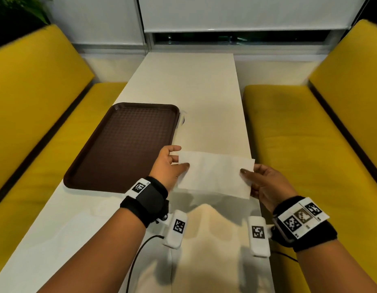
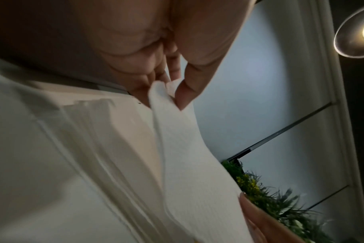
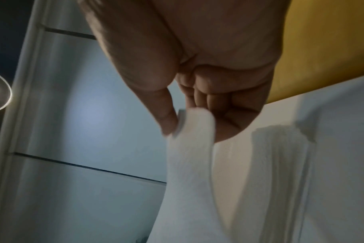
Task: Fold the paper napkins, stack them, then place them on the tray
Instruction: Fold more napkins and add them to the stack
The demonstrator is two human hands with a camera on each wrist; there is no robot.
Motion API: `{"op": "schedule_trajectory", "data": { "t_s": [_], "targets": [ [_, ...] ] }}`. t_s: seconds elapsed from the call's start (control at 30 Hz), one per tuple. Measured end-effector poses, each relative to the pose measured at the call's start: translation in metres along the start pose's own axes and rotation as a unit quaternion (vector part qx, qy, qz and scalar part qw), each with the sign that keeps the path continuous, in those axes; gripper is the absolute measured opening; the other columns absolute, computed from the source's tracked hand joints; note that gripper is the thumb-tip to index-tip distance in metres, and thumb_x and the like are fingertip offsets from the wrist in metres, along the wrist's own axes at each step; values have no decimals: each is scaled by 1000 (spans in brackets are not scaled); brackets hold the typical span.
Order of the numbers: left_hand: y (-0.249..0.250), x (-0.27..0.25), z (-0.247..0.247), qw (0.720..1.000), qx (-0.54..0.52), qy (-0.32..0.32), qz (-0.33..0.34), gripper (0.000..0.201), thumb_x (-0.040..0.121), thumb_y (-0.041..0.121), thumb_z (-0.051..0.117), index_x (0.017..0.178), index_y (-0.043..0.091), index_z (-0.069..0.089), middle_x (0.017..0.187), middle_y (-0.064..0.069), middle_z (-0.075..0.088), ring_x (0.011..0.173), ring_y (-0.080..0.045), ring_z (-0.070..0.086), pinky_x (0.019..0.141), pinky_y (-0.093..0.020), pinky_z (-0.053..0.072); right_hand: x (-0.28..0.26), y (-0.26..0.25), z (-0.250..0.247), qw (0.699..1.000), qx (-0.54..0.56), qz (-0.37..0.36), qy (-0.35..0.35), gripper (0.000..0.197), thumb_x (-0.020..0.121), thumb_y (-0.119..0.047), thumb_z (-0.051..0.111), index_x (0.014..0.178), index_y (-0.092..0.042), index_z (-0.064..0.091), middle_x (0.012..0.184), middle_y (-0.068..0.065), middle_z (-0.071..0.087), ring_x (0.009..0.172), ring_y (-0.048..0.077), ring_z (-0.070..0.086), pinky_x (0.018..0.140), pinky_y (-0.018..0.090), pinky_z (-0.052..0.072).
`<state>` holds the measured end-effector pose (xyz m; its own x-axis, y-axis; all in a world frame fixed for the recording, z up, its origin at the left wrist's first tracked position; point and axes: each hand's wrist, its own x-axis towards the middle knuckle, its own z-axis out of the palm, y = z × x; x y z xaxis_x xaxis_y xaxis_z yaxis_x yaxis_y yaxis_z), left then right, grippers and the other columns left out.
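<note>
The left hand (image 1: 166, 166) and the right hand (image 1: 268, 182) each pinch one short end of a white paper napkin (image 1: 215, 174) between thumb and fingers, holding it stretched just above the long white table (image 1: 204, 81). A brown tray (image 1: 124, 144) lies on the table beside the left hand. Yellow benches (image 1: 299, 134) flank the table, with white blinds (image 1: 236, 13) beyond.

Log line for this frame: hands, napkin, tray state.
left hand: pinches napkin left end | right hand: pinches right end | napkin: held above table | tray: holds nothing
</note>
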<state>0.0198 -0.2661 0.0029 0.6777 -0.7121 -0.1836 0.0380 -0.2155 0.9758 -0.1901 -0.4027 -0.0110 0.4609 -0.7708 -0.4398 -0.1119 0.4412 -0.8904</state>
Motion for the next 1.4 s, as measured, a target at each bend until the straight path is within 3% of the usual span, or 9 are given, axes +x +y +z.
{"op": "schedule_trajectory", "data": {
  "t_s": [0.1,0.27,0.37,0.5,0.63,0.87,1.0,1.17,1.4],
  "targets": [
    [-5,15,1,998,43,33,13,38,81,5,72,108,23,51,92,1,51,76,-13,53,74,-25,46,17,3,2,997,-61,-13,35,38,80,-6,74,114,-5,57,102,20,71,88,29,69,75,41,57],
    [-16,30,-2,991,118,54,30,15,81,7,73,82,15,60,77,2,60,69,-13,55,67,-23,45,37,6,4,983,-164,-40,74,35,77,-13,79,104,-16,57,89,14,68,83,29,68,70,41,58],
    [-22,29,-2,986,151,67,12,17,80,13,74,86,14,58,77,3,56,67,-14,53,61,-27,48,42,9,3,968,-226,-66,90,34,75,-20,81,101,-19,58,85,9,67,77,25,65,62,35,52],
    [-31,28,-1,983,167,69,-13,28,78,16,76,82,18,48,73,0,51,55,-15,47,58,-36,48,48,15,1,948,-289,-78,108,37,74,-26,82,101,-21,58,85,9,67,79,26,67,73,42,58],
    [-36,28,2,976,204,72,-3,27,78,16,76,92,16,52,76,3,52,66,-12,50,72,-29,50,47,21,2,942,-303,-81,115,35,76,-25,81,100,-20,57,84,9,66,80,26,65,72,40,57],
    [-40,28,1,971,225,77,-16,26,81,16,74,97,16,53,75,3,51,68,-13,51,70,-23,45,46,21,5,933,-329,-78,122,36,76,-27,80,102,-18,57,80,6,62,75,23,61,61,30,49],
    [-37,26,0,955,285,86,9,25,82,17,72,97,19,52,99,1,50,81,-15,54,75,-24,44,37,15,10,900,-402,-102,132,43,79,-27,78,113,-18,54,89,1,58,75,16,55,57,23,38],
    [-34,18,-1,918,379,57,107,11,84,24,69,94,24,63,105,9,46,104,-17,49,89,-31,46,18,10,18,837,-499,-207,93,26,84,-26,72,107,-18,64,108,-1,62,92,13,56,77,22,41],
    [-37,11,6,889,452,-22,65,16,87,26,65,101,20,69,120,3,55,116,-19,46,98,-28,40,15,12,29,795,-587,-150,29,26,86,-24,69,110,-15,66,117,3,62,106,21,58,88,26,45]
  ]
}}
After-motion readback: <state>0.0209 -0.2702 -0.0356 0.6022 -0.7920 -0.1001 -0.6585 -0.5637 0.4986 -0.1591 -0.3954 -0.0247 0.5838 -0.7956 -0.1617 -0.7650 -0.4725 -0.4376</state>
